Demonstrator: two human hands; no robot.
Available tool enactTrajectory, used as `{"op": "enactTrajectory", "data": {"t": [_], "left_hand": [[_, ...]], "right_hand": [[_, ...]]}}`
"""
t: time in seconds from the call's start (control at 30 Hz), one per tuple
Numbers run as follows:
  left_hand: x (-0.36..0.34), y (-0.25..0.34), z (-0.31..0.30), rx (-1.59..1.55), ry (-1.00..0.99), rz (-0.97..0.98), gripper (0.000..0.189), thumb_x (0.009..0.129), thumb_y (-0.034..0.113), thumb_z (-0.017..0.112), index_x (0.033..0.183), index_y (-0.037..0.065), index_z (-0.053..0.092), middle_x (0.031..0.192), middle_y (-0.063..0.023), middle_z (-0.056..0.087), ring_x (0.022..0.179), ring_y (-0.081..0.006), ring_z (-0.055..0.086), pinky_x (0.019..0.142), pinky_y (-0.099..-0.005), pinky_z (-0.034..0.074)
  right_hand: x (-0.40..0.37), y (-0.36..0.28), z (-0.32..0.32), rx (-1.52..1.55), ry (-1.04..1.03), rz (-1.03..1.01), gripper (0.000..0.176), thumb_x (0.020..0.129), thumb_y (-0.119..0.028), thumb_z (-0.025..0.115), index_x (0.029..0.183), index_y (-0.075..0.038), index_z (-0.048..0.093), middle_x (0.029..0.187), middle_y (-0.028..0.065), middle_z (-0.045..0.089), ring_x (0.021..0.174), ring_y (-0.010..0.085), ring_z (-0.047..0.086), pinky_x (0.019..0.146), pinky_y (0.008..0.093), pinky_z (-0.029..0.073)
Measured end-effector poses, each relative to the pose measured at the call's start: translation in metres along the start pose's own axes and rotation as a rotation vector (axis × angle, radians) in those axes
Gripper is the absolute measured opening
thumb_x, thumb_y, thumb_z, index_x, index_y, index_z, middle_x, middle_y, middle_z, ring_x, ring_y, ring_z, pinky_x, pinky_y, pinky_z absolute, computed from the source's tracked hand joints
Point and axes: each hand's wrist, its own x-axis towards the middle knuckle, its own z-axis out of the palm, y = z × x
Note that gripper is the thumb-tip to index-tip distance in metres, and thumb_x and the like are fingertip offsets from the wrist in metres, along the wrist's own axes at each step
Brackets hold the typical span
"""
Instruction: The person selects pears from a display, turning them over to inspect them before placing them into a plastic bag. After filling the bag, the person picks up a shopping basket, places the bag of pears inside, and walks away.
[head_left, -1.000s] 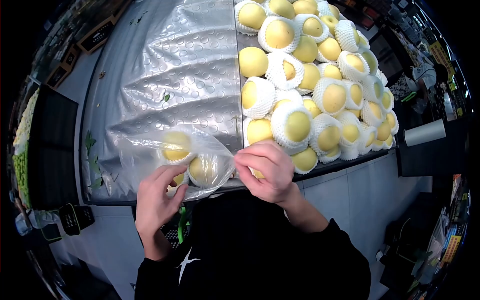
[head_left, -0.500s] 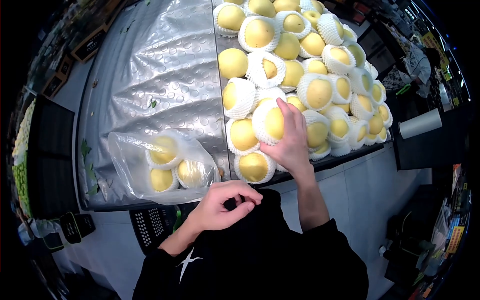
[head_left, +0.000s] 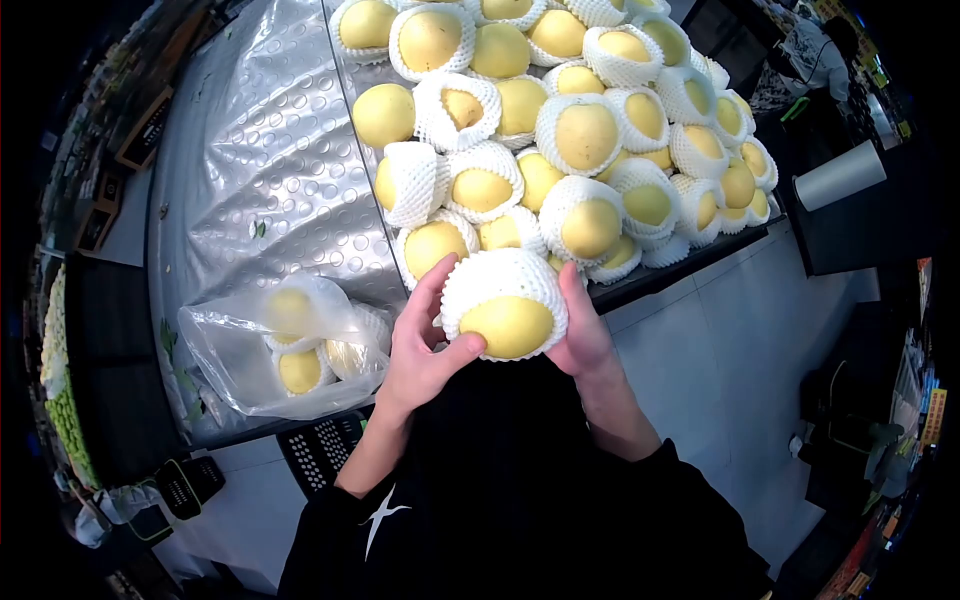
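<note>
Close in front of my body I hold a yellow pear (head_left: 512,325) in a white foam net. My left hand (head_left: 420,355) grips its left side, with the thumb across the bare yellow skin at the lower edge. My right hand (head_left: 586,335) is closed against its right side; some of its fingers are hidden behind the fruit. Beyond both hands lies a heap of similar pears (head_left: 584,135), most of them in foam nets. To the left rests a clear plastic bag (head_left: 225,350) with several netted pears inside.
Silver bubble-textured sheeting (head_left: 285,150) covers the left part of the stand, with bits of leaf on it. A white roll (head_left: 840,175) is on a dark counter at right. Another person (head_left: 815,60) is at the upper right. A dark perforated crate (head_left: 320,445) sits below the stand's edge.
My right hand has lifted a netted pear from the heap and brought it toward my body. My left hand has moved up and taken hold of it too. The view has shifted.
</note>
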Motion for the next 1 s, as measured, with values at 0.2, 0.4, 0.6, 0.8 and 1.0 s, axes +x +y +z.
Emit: {"op": "enactTrajectory", "data": {"t": [0.2,0.4,0.6,0.8,1.0], "left_hand": [[0.008,-0.004,0.01,-0.155,0.069,-0.267,0.049,0.096,0.025,0.064,0.135,-0.002,0.052,0.098,-0.0054,0.068,0.071,-0.0055,0.059,0.056,-0.0194,0.048],[0.009,-0.013,0.015,-0.105,0.12,-0.225,0.042,0.097,0.022,0.063,0.131,-0.002,0.057,0.097,-0.0031,0.067,0.075,-0.006,0.06,0.061,-0.0207,0.05],[0.014,0.004,0.03,0.035,0.133,-0.103,0.052,0.091,0.017,0.069,0.137,-0.001,0.05,0.103,-0.0013,0.061,0.098,-0.0108,0.058,0.077,-0.026,0.049],[0.016,-0.002,0.009,-0.004,0.072,-0.288,0.054,0.092,0.017,0.067,0.139,-0.001,0.048,0.13,-0.0103,0.055,0.102,-0.0122,0.06,0.082,-0.0248,0.05],[0.015,0.005,0.017,0.085,-0.029,-0.121,0.069,0.087,0.024,0.074,0.143,-0.003,0.042,0.127,-0.0117,0.059,0.113,-0.0171,0.057,0.098,-0.0317,0.046]], "right_hand": [[-0.023,-0.001,-0.021,0.089,-0.164,-0.023,0.076,0.09,-0.041,0.068,0.146,-0.002,0.035,0.141,0.0109,0.048,0.129,0.0221,0.049,0.109,0.0389,0.041],[-0.025,0.003,-0.031,0.206,0.011,-0.035,0.08,0.083,-0.027,0.07,0.148,-0.001,0.032,0.142,0.0122,0.048,0.13,0.0233,0.048,0.109,0.039,0.039],[-0.02,-0.008,-0.034,-0.027,-0.075,-0.063,0.084,0.08,-0.031,0.075,0.146,0.001,0.035,0.138,0.0123,0.05,0.129,0.0218,0.048,0.108,0.0378,0.039],[-0.012,-0.003,-0.035,-0.152,-0.046,-0.138,0.08,0.078,-0.031,0.077,0.141,0.001,0.04,0.132,0.01,0.052,0.124,0.0187,0.05,0.107,0.035,0.038],[-0.01,-0.013,-0.017,-0.234,-0.06,-0.178,0.074,0.083,-0.025,0.076,0.142,0.001,0.039,0.131,0.0116,0.053,0.121,0.0195,0.052,0.105,0.035,0.04]]}}
